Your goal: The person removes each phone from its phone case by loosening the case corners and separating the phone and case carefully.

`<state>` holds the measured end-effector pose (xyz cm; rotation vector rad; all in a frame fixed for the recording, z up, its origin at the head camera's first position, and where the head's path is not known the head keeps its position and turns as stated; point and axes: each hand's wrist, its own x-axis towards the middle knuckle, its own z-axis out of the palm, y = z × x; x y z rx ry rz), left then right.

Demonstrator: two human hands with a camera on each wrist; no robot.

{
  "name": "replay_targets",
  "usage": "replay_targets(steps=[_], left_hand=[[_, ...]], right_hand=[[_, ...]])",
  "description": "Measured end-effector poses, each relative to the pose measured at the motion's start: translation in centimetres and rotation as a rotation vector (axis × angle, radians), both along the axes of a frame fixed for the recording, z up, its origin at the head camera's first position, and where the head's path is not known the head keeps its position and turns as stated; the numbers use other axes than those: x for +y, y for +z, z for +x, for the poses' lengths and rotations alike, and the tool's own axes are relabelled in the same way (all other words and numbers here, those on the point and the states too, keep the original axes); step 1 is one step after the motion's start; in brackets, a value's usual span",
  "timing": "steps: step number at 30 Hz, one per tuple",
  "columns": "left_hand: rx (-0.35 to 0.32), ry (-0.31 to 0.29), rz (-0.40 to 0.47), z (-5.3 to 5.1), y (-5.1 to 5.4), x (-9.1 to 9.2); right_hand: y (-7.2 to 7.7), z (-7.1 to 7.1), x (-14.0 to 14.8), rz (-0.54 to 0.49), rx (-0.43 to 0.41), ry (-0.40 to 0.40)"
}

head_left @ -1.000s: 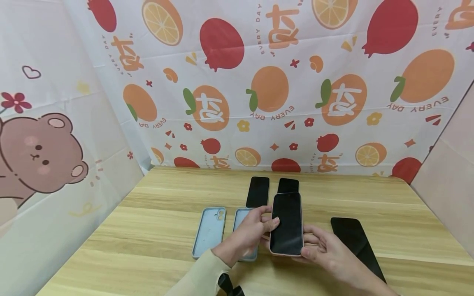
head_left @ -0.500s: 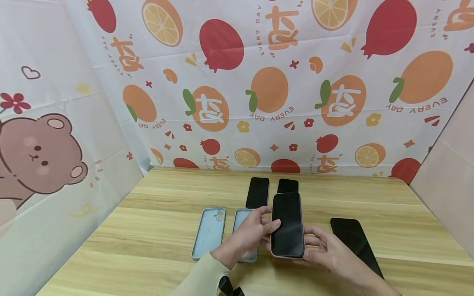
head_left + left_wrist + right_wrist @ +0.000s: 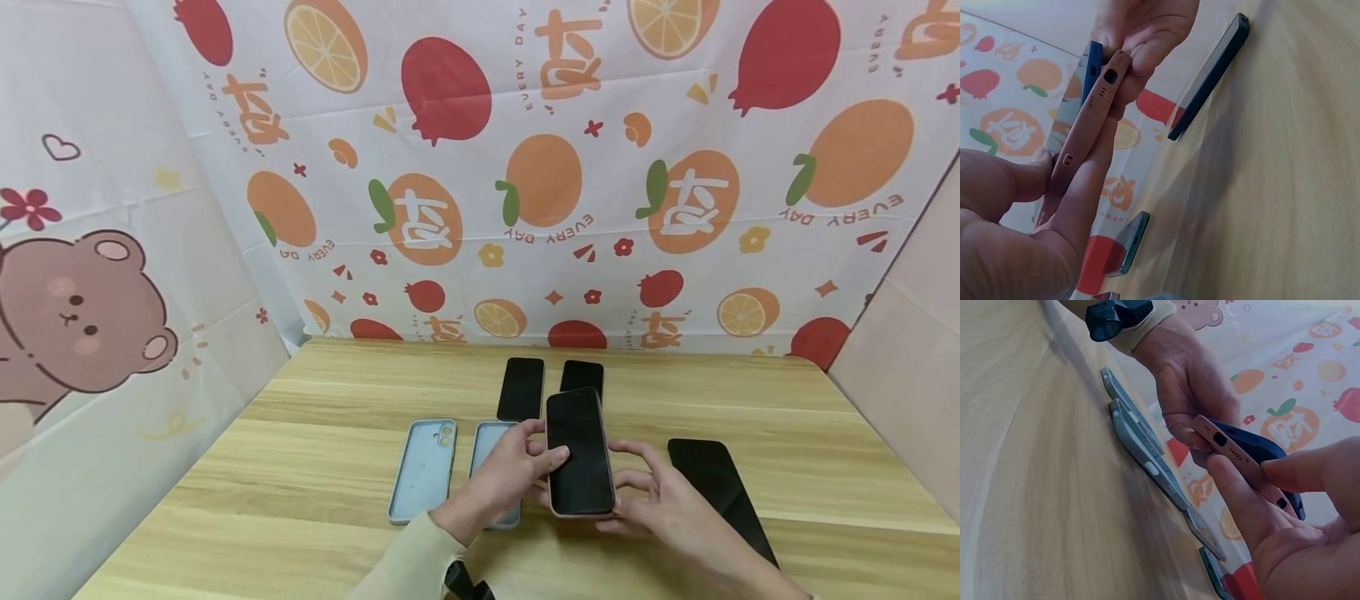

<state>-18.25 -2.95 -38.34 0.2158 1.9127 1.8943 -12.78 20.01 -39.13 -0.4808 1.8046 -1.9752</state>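
Note:
A black-screened smartphone with a dark blue frame sits unevenly in a pink phone case; part of its frame stands out from the case in both wrist views. My left hand grips both at the left side, thumb on the screen and fingers behind. At the lower right corner my right hand pinches the case and phone between thumb and fingers, its index finger raised off the side. Light blue phone cases, one on the left and one partly under my left wrist, lie on the table.
Two dark phones lie at the back, a left one and a right one partly hidden by the held phone. A larger black phone lies at the right, beside my right forearm. The wooden table meets a fruit-print cloth behind.
The held phone and case have turned slightly, the top shifting left. My right index finger has lifted from the phone's right side. My left hand keeps its grip.

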Motion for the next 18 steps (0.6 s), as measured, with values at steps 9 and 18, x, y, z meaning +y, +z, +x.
replay_targets(steps=[9,18], left_hand=[[0.002,0.020,-0.002,-0.08,-0.20,-0.04],[0.044,0.025,-0.075,-0.07,-0.32,0.10]], right_hand=[[-0.41,0.04,-0.23,-0.016,0.137,-0.036],[-0.39,0.04,-0.27,0.086,0.154,-0.086]])
